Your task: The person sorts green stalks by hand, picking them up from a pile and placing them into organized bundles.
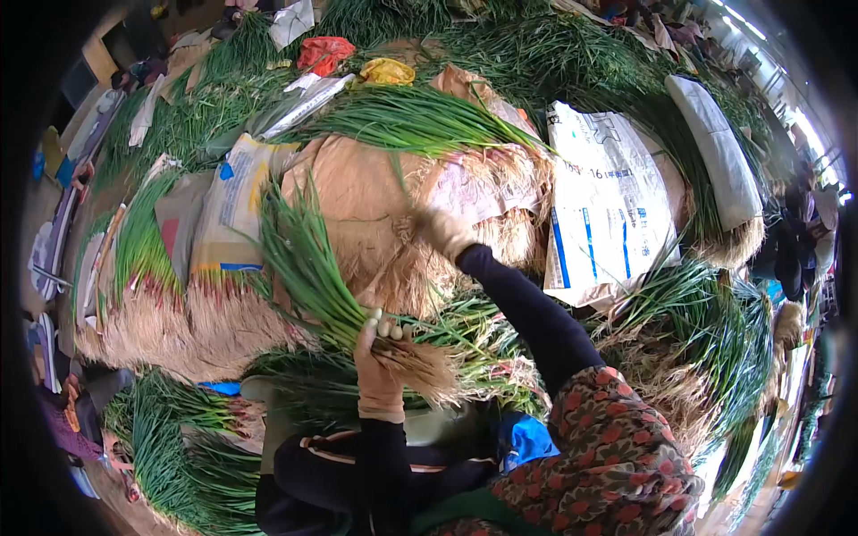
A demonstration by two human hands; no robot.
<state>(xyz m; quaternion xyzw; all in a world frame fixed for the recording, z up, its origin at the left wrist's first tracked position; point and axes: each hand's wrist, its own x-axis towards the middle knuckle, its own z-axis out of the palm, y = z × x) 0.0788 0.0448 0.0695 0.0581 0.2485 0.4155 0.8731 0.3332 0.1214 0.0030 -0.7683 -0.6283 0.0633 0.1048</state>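
Observation:
My left hand (382,375), in a pale glove, is closed round a bunch of green onions (317,272). The leaves point up and left, and the pale roots hang out to the right. Farther forward, my right hand (447,234) is blurred by motion over a root-edged pile with a tan cover (349,188). Its fingers and anything they hold cannot be made out. Just beyond it, more green onions (402,118) lie across the pile, roots towards me.
A white printed sack (608,201) covers a pile at the right, and a yellow and white sack (234,201) another at the left. Red (324,54) and yellow bags (388,71) lie farther back. Loose onions surround my legs. Other people sit at the left edge (76,420).

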